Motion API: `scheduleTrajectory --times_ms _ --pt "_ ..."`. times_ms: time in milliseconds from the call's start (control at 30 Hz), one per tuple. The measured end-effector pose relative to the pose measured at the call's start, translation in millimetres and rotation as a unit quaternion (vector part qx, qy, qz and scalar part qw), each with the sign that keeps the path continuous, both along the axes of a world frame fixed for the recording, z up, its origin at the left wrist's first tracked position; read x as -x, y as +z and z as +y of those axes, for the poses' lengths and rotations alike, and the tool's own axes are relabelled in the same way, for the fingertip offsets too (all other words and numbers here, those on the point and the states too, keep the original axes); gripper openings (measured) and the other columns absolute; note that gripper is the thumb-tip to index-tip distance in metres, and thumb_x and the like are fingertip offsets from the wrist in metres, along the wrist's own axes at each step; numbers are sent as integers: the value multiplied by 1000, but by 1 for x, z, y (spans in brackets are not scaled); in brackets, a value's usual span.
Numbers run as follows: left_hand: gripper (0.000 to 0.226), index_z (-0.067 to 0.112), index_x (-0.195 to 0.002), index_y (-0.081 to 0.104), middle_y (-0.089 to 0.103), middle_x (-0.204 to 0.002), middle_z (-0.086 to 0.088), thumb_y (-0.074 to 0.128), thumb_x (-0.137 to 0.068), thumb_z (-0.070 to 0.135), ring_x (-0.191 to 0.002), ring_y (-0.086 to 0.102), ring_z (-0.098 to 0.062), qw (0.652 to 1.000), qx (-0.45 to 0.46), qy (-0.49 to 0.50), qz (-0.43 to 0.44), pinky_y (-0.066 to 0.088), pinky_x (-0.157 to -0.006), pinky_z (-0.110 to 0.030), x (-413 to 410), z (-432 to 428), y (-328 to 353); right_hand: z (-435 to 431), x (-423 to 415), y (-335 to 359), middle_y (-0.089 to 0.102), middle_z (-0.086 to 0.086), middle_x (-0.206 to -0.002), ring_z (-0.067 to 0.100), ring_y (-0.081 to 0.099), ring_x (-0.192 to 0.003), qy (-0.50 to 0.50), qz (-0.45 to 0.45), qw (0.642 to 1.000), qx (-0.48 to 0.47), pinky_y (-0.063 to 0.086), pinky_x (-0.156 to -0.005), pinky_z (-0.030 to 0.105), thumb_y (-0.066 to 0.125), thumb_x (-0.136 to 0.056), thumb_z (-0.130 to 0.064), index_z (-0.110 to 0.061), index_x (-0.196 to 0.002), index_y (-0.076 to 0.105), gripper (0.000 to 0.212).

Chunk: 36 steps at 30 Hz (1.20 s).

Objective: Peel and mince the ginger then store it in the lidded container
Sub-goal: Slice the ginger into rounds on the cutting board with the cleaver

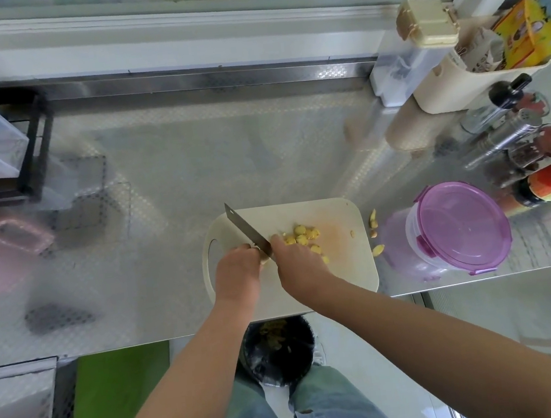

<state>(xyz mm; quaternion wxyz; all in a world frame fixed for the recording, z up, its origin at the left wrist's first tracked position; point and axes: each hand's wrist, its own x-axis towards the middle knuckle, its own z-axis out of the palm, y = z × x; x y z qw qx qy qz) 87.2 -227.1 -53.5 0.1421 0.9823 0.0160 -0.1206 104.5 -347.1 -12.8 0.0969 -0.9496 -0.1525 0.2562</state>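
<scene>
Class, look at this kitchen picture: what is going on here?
A person is cutting ginger on a white cutting board. The right hand grips the knife; the left hand holds a ginger piece beside the blade. Yellow slices lie heaped on the board, not yet minced. The purple-lidded container stands closed to the right, a few ginger bits on the counter beside it.

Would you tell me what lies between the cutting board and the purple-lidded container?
Head view: a few pale ginger pieces lie on the steel counter between cutting board and container.
</scene>
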Motion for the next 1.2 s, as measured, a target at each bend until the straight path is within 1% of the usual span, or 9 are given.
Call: scheduleTrajectory --times_ms 133,233,433,600,667,767,833,1033,1200 --pt "22 12 -106 70 67 -103 -8 52 -95 16 -95 62 -27 1000 -5 -3 18 44 -74 -33 -2 -1 5 -4 3 3 56 10 -91 27 54 -76 -4 7 1000 0 36 -57 35 43 -90 4 -12 -119 35 34" --pt "23 11 -109 69 66 -106 -7 51 -96 15 -98 62 -26 1000 -13 -1 21 43 -75 -32 -3 -1 5 -5 5 4 59 11 -97 30 58 -82 5 11 1000 9 38 -59 35 44 -89 6 -12 -125 33 42" --pt "22 12 -105 69 65 -104 -5 50 -94 7 -95 61 -24 1000 -17 3 26 36 -67 -28 -1 -1 2 14 -9 1 58 10 -91 26 51 -71 -16 21 999 -17 36 -56 35 43 -88 7 -15 -97 29 28" --pt "17 12 -99 69 66 -102 -4 53 -93 10 -93 62 -23 999 2 19 30 41 -72 -29 -3 1 1 13 -12 -4 49 6 -84 27 50 -70 -29 25 999 -37 29 -46 30 42 -88 6 -15 -93 29 25" --pt "18 14 -100 69 67 -102 -3 53 -93 12 -93 63 -23 999 8 21 26 42 -73 -29 -4 1 2 5 -8 -4 52 8 -86 27 51 -71 -26 30 999 -36 25 -45 29 41 -89 5 -14 -99 33 22" --pt "22 14 -107 69 67 -104 -5 51 -95 16 -97 62 -25 999 18 10 25 42 -75 -29 -5 0 4 -7 0 -5 60 12 -92 29 57 -76 -23 26 999 -31 35 -53 33 41 -89 4 -12 -120 36 35" --pt "23 15 -109 69 66 -104 -5 51 -95 14 -97 62 -26 1000 15 3 20 38 -72 -28 -5 -1 5 -7 3 -8 61 13 -94 30 61 -81 -17 18 999 -22 39 -56 35 42 -89 4 -12 -125 34 40" --pt "20 15 -102 70 67 -102 -4 52 -94 11 -93 62 -23 1000 1 7 19 34 -68 -26 -3 0 4 9 -10 -10 52 7 -81 28 52 -70 -37 27 998 -40 32 -50 34 40 -89 5 -16 -95 31 24" --pt "21 13 -101 71 67 -101 -6 51 -94 14 -94 63 -25 999 17 14 23 42 -73 -30 -6 1 6 8 -8 -10 50 7 -79 29 50 -68 -40 30 998 -46 27 -45 31 42 -89 6 -15 -95 30 25"
